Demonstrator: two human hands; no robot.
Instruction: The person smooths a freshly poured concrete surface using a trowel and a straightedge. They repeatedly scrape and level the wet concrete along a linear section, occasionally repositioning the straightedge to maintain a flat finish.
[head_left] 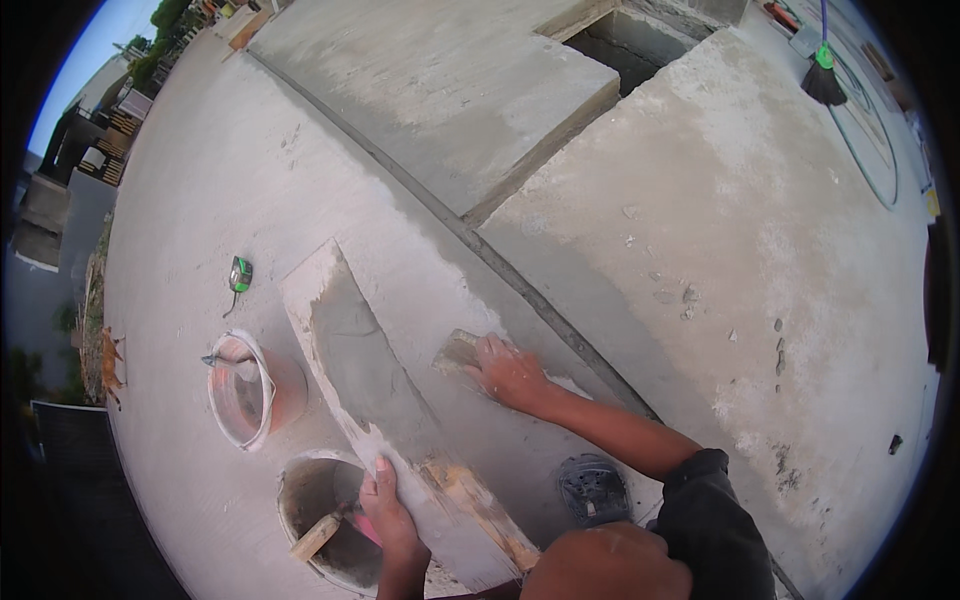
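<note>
A long pale board runs diagonally in front of me, with wet grey mortar spread along its upper part. My left hand grips the board's left edge, its thumb on top and its other fingers hidden. On the concrete floor to the right of the board, my right hand presses a tan-grey, sponge-like block. Close to my left hand stands a round bucket, with a wooden-handled tool across it. Something pink shows beside that hand.
An orange bucket holding a trowel-like tool stands at left, below a green-black tape measure. A narrow groove crosses the floor, and a square pit opens far off. A black broom stands far right; an orange cat is far left.
</note>
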